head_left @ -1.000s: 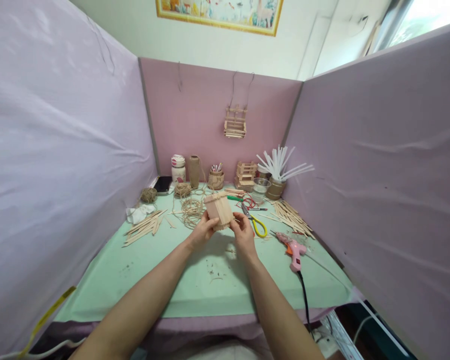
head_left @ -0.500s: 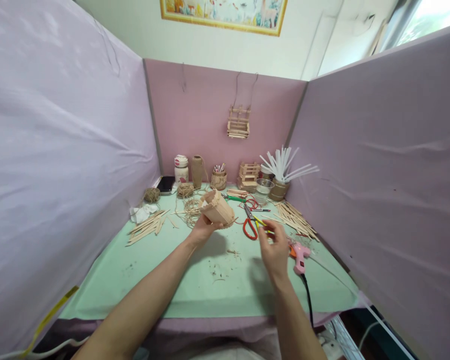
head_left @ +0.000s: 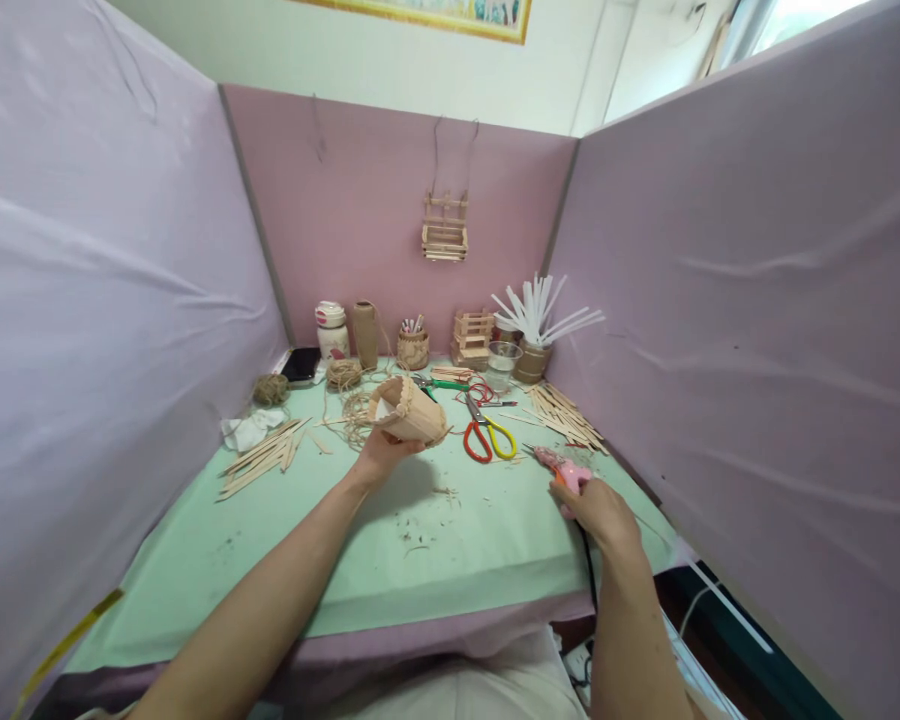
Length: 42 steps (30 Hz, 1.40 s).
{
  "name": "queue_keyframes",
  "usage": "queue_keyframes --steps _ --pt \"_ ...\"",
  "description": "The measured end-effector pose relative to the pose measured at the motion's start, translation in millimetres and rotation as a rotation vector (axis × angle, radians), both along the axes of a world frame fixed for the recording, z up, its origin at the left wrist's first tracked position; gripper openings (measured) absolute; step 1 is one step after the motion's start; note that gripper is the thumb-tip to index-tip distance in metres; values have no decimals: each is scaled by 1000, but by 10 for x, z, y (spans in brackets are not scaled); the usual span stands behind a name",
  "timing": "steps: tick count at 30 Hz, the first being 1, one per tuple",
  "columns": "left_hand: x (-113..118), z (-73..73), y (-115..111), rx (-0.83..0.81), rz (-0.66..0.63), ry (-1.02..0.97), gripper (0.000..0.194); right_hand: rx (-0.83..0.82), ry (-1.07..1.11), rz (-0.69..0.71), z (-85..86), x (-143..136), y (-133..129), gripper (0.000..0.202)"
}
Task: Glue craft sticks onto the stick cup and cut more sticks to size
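Observation:
My left hand (head_left: 384, 453) grips a small container made of wooden sticks (head_left: 412, 415) from below, tilted on its side above the table with its opening facing left. My right hand (head_left: 600, 508) is closed around the handle of a pink hot glue gun (head_left: 570, 474), whose nozzle points left and whose black cord drops off the table's front edge. Between the two hands lie scissors (head_left: 487, 432) with one red and one yellow handle. Small scraps (head_left: 444, 492) are scattered on the table under the container.
Wooden sticks (head_left: 264, 458) lie at left, and more sticks (head_left: 566, 415) at right. Twine balls (head_left: 344, 374), a jar (head_left: 332, 332), a phone (head_left: 301, 366), a clear cup (head_left: 503, 366) and a pot of white glue sticks (head_left: 532, 362) line the back. A small stick rack (head_left: 444, 240) hangs on the partition.
My right hand has moved right and down from beside the scissors and closed on the glue gun. My left hand still holds the container. The view has shifted to the right.

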State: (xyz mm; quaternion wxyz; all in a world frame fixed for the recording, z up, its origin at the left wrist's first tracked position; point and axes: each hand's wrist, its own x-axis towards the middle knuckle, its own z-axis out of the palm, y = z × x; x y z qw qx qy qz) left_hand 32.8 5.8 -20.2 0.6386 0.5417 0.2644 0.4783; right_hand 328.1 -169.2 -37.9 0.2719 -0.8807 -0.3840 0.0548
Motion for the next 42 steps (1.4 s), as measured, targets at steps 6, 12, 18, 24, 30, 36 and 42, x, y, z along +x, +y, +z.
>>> queue_keyframes --steps 6,12,18,24,30,36,42 --pt "8 -19 -9 0 -3 -2 71 7 90 32 69 -95 52 8" --pt "-11 23 -17 -9 -10 -29 69 217 128 168 227 -447 112 21" --pt "-43 109 15 20 15 -85 76 397 187 376 404 -877 87 21" --pt "-66 186 8 20 -9 -140 91 459 249 456 461 -1034 91 23" --pt "-93 185 -25 19 -79 -133 79 493 330 493 401 -1041 80 23" --pt "-116 106 1 -40 -88 -74 77 659 398 453 401 -1066 48 34" --pt "-115 179 -86 -24 -192 -90 77 661 537 451 367 -1101 78 33"
